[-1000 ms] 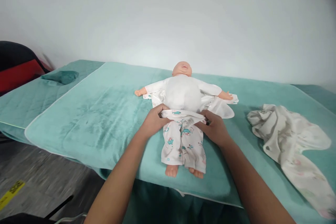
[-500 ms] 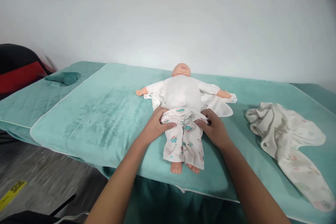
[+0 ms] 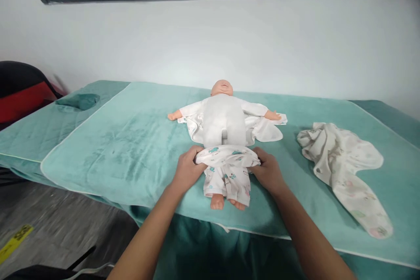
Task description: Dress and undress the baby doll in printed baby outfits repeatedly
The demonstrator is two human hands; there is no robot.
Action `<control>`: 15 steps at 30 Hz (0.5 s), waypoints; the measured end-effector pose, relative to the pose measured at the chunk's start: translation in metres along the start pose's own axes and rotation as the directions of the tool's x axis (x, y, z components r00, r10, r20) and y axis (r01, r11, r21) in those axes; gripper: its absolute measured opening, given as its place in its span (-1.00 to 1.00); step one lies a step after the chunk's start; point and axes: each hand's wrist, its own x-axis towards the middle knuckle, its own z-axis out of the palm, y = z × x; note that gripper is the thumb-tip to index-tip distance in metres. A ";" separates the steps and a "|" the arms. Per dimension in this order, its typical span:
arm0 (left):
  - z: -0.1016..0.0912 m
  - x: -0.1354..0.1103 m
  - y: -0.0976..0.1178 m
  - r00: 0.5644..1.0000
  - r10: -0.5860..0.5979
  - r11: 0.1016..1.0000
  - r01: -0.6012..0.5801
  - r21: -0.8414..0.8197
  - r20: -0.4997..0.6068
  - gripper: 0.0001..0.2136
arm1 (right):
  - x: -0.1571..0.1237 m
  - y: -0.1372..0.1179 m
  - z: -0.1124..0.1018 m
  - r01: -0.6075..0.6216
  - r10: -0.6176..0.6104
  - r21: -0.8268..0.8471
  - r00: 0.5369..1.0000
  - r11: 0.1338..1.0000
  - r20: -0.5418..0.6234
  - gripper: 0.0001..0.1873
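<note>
A baby doll (image 3: 224, 116) lies on its back with its arms spread and its feet toward me. Printed white baby pants (image 3: 227, 170) cover its lower legs, their waistband stretched wide below the hips. My left hand (image 3: 189, 168) pinches the waistband at its left side, and my right hand (image 3: 268, 170) grips it at the right side. The doll's bare feet (image 3: 217, 201) stick out of the trouser legs. Beneath its back and arms a white printed top (image 3: 265, 129) is spread out.
Teal velvety covers (image 3: 124, 140) lie over the bed. On the right is a crumpled pale printed baby garment (image 3: 344, 166). A face hole (image 3: 78, 101) shows at the bed's left part, near a black and red chair (image 3: 24, 92). A white wall (image 3: 197, 43) stands behind.
Both hands have drawn the pants' waistband down toward me, from the doll's waist to its thighs. The white body and tops of the legs now show.
</note>
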 end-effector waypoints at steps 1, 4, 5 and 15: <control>-0.004 -0.004 0.005 1.000 0.026 0.999 -0.025 -0.021 0.016 -0.76 | -0.005 -0.003 -0.001 -0.016 0.016 0.038 1.000 0.999 0.024 -0.84; -0.019 -0.025 0.019 0.981 0.109 0.994 -0.105 -0.033 0.159 -0.47 | -0.026 -0.014 -0.004 -0.010 -0.008 0.130 0.991 0.991 0.133 -0.42; -0.022 -0.033 0.023 0.968 0.115 0.993 -0.114 -0.016 0.225 -0.35 | -0.034 -0.018 -0.004 0.010 -0.033 0.136 0.986 0.991 0.164 -0.22; 0.015 -0.056 0.022 0.940 0.297 0.848 -0.341 0.405 0.170 -0.10 | -0.060 -0.029 0.021 0.114 -0.108 -0.078 0.991 0.990 0.075 0.29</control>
